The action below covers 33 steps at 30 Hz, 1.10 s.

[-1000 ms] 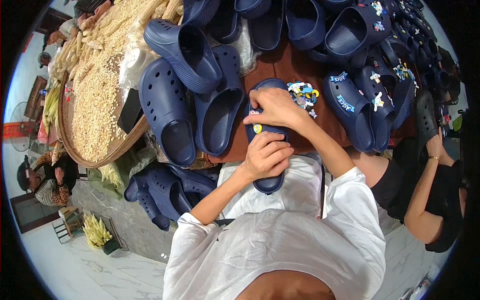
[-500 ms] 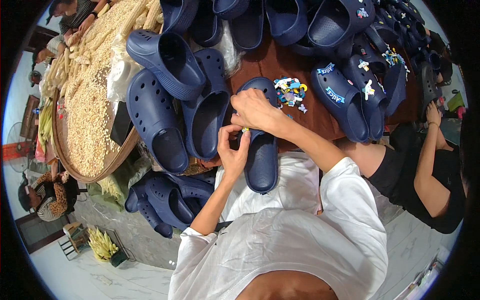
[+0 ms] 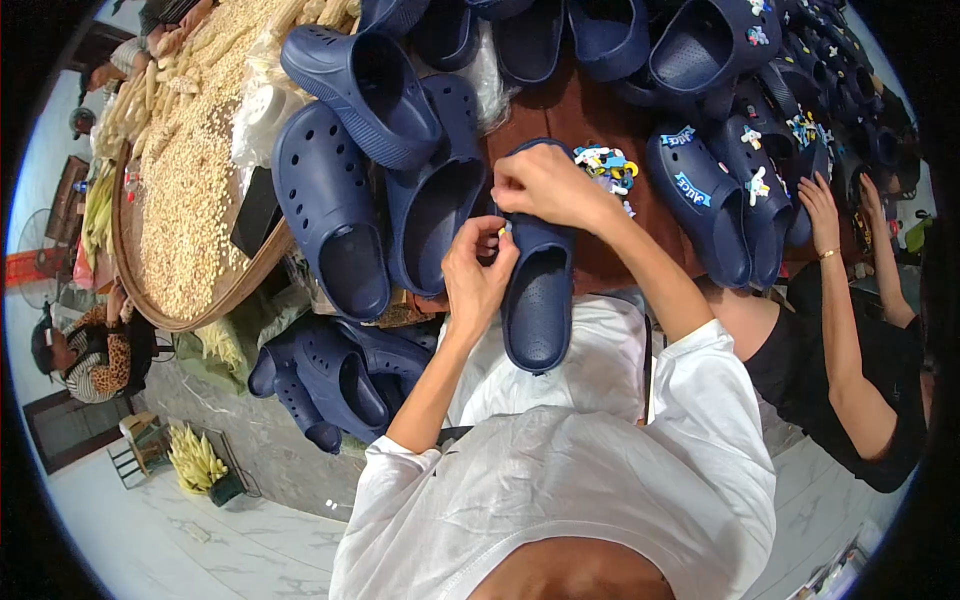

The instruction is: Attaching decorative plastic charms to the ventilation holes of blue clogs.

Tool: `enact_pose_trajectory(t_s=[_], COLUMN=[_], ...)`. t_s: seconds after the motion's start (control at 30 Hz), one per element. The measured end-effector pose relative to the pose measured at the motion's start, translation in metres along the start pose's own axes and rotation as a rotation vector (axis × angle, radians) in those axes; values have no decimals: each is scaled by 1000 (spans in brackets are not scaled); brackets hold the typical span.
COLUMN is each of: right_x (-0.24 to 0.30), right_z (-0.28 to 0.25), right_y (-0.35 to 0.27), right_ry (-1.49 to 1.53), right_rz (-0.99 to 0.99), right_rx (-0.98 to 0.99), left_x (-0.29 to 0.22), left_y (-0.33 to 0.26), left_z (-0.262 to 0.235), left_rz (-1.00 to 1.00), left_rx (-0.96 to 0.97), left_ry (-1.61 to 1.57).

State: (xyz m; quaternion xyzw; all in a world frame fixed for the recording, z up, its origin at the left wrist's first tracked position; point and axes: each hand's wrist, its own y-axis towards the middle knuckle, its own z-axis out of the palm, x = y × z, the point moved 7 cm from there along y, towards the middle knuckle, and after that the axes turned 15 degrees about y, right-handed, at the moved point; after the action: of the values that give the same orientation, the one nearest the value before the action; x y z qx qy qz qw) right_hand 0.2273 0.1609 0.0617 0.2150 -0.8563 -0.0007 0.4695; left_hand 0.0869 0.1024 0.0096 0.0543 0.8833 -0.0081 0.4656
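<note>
A navy clog (image 3: 538, 318) lies in front of me, its toe on the brown cloth and its heel over my lap. My left hand (image 3: 478, 268) pinches a small yellow-and-grey charm (image 3: 505, 230) between thumb and finger at the clog's left side. Over the toe part is my right hand (image 3: 553, 188), fingers curled together near the clog's left edge; its fingertips are hidden. Just right of the toe sits a pile of colourful charms (image 3: 608, 168). Farther right stand clogs (image 3: 700, 205) with charms fixed on them.
Plain navy clogs (image 3: 328, 210) crowd the left and far side. A round tray of corn kernels (image 3: 185, 225) stands at the left. More clogs (image 3: 345, 385) lie lower left. On the right, another person's hands (image 3: 822, 215) touch clogs. The brown cloth (image 3: 620, 245) covers the table.
My right hand has drawn slightly up and apart from my left, which keeps its pinch on the charm. The view has shifted a little. The neighbour's hands have come farther into sight among the clogs.
</note>
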Motion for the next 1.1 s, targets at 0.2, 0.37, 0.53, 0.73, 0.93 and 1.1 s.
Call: enact_pose_trajectory(t_s=[0.2,0.37,0.53,0.73,0.93,1.1], right_x=[-25,-64,-36,18,19,17], right_z=[-33,-71,-64,-2,8,8], right_y=[-43,-98,-116,-124,-128,-132], right_ry=[97,-236,-217,104,93,96], right_rz=[105,215,139,80,49,50], right_rx=[-306,-524,-595,-555,-637,-635], left_x=[-18,-6,-6,2,-15,-19], left_y=[2,2,1,8,9,8], left_z=[-5,-4,-5,1,-5,-3], left_rz=[70,31,82,7,186,314], left_rx=[3,11,-6,57,-10,-24], left_ry=[92,57,84,34,175,285])
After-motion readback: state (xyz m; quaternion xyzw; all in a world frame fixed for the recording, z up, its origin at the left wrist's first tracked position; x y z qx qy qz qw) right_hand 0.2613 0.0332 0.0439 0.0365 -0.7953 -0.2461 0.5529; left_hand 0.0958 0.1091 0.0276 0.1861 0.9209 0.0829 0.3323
